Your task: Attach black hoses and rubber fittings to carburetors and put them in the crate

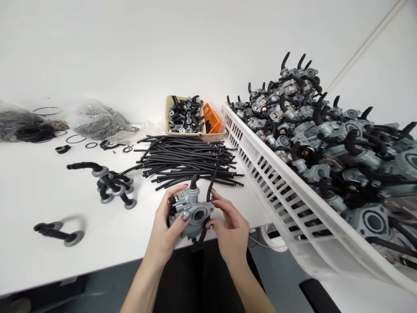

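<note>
Over the table's front edge, my left hand (170,219) grips a grey metal carburetor (194,212), its thumb across the front of the body. A short black rubber elbow (194,181) stands up from the carburetor's top. My right hand (230,224) is closed at the right side of the carburetor, fingertips and thumb on a thin black rubber hose (211,187). The hose runs upward and also down past the flange; its middle is partly hidden. Behind the hands lies a pile of similar black hoses (189,156).
A white slatted crate (260,169) heaped with carburetors (306,126) stands at right. Caps with black elbows (114,187) lie at left. A yellow bin (168,114) of caps, an orange basket (212,117) and plastic bags (97,119) sit at the back.
</note>
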The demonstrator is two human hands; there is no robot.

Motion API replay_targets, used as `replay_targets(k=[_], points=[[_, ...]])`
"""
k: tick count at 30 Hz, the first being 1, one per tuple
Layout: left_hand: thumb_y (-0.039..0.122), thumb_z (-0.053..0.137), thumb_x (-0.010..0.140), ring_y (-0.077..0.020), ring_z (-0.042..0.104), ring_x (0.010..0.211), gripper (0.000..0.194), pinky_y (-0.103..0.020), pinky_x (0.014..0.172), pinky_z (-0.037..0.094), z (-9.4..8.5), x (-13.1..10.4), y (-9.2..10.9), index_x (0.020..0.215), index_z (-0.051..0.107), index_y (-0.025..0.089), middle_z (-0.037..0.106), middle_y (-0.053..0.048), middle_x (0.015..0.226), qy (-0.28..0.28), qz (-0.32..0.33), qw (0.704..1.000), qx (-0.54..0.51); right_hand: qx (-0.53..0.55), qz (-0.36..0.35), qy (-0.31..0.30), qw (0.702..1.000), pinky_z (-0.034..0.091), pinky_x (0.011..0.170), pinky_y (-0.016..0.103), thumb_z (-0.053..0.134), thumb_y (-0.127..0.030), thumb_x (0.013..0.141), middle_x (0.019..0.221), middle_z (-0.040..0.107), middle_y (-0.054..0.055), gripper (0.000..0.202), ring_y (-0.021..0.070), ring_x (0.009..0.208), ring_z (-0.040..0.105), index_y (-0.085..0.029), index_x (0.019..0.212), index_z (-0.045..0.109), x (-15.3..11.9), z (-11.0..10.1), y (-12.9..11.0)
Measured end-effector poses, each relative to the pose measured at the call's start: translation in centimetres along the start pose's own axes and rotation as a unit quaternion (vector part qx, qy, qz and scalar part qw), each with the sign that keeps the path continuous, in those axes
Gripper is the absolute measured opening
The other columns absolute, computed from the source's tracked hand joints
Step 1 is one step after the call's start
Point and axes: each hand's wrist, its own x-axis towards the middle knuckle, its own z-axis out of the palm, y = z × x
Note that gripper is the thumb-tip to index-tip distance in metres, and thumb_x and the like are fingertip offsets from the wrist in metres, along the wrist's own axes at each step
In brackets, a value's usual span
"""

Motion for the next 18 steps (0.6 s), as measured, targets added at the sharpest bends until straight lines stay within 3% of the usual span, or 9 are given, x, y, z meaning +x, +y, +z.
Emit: replay_targets(k=[5, 12, 18], points=[[0.061, 0.063, 0.075, -0.0288, 0.061, 0.101, 0.058, -0.039, 0.087, 0.048, -0.5, -0.2, -0.3, 0.120, 0.057, 0.024, 0.063, -0.012, 0.119, -0.077, -0.013, 0.997, -0.029, 0.057, 0.039, -0.026, 0.997, 0.047, 0.103, 0.046, 0.081, -0.018, 0.068, 0.126, 0.067, 0.009, 0.033, 0.0288, 0.127, 0.056, -0.026, 0.097, 0.066, -0.2, 0.0, -0.3], [0.068, 0.054, 0.078, -0.0308, 0.061, 0.100, 0.057, -0.041, 0.087, 0.049, -0.2, -0.3, -0.2, 0.112, 0.060, 0.022, 0.065, -0.012, 0.108, -0.110, -0.018, 0.992, -0.054, 0.091, 0.057, -0.164, 0.981, 0.045, 0.105, 0.046, 0.081, -0.041, 0.072, 0.137, 0.059, 0.012, 0.056, 0.0295, 0.132, 0.050, -0.029, 0.121, 0.055, 0.3, -1.0, -1.2], [0.068, 0.050, 0.082, -0.0273, 0.061, 0.093, 0.057, -0.036, 0.079, 0.050, -0.2, -0.2, 0.1, 0.114, 0.060, 0.023, 0.065, -0.010, 0.104, -0.166, -0.003, 0.986, -0.014, 0.072, 0.030, -0.221, 0.972, 0.039, 0.110, 0.043, 0.077, -0.054, 0.072, 0.138, 0.052, 0.010, 0.071, 0.0309, 0.133, 0.047, -0.032, 0.135, 0.053, 0.6, -1.9, -0.8]])
